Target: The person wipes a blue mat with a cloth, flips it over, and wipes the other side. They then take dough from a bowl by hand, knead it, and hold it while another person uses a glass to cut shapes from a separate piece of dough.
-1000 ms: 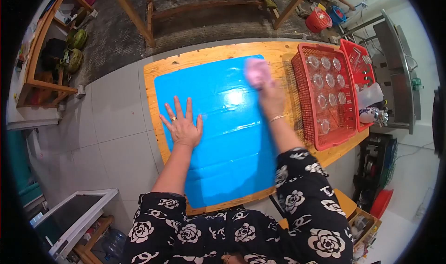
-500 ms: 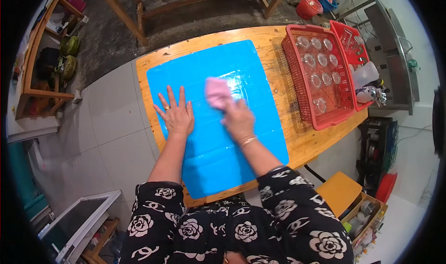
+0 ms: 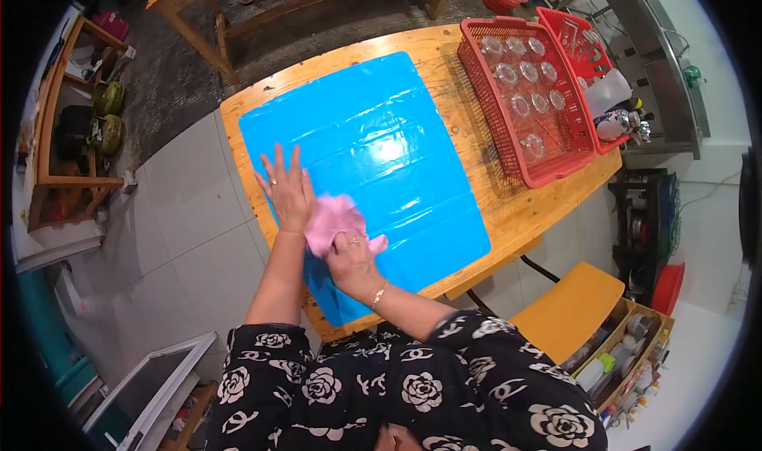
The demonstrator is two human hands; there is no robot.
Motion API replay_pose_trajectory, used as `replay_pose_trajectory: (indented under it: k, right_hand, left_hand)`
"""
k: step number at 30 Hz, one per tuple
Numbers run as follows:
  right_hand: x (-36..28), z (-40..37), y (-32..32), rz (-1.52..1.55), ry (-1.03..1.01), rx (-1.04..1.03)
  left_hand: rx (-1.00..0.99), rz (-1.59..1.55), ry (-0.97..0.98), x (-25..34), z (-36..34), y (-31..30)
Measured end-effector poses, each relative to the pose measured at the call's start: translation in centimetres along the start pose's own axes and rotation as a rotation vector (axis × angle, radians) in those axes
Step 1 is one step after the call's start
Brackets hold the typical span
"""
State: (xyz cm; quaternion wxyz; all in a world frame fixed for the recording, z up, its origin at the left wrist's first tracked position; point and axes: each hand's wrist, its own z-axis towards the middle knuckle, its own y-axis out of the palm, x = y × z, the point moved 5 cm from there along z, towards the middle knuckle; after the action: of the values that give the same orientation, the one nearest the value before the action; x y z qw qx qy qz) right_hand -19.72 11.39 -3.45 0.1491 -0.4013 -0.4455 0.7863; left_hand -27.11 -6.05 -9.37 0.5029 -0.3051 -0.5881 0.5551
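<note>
A glossy blue plastic sheet (image 3: 421,173) with fold creases lies flat over part of the wooden table. Pressed on its left side, my left hand (image 3: 290,197) has its fingers spread, and a ring shows on one finger. My right hand (image 3: 355,268) grips a pink cloth (image 3: 333,217) against the sheet's lower left part. The cloth is bunched under those fingers and reaches close to my left wrist. A thin bracelet circles my right wrist.
On the table's right side stands a red plastic basket (image 3: 520,169) holding several upturned glass jars or cups. Beyond it is a second red basket (image 3: 548,22) with bottles near it. A yellow stool (image 3: 567,312) and an open drawer-like box (image 3: 635,344) are at lower right.
My right hand has swept the pink cloth from the sheet's upper middle down and left, close to my left hand. My left hand stays spread on the sheet. The view has shifted slightly.
</note>
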Motion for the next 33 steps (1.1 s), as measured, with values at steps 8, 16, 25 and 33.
replay_pose_trajectory:
  k: [8, 16, 25, 33]
  right_hand:
    - [10.1, -6.4, -6.4, -0.307, 0.375, 0.056]
    - [14.7, -13.8, -17.3, -0.352, 1.221, 0.224]
    - [2.7, -10.0, -4.7, -0.088, 0.361, -0.192]
    - [16.2, -16.8, -17.7, -0.571, 1.162, 0.097]
  left_hand:
    - [-0.16, 0.134, 0.008, 1.6, -1.8, -0.8]
    - [-0.22, 0.088, -0.016, 1.8, -1.4, -1.5]
    - [-0.094, 0.045, 0.095, 6.6, -12.3, -1.6]
    - [-0.136, -0.145, 0.205, 6.5, -13.1, -2.6]
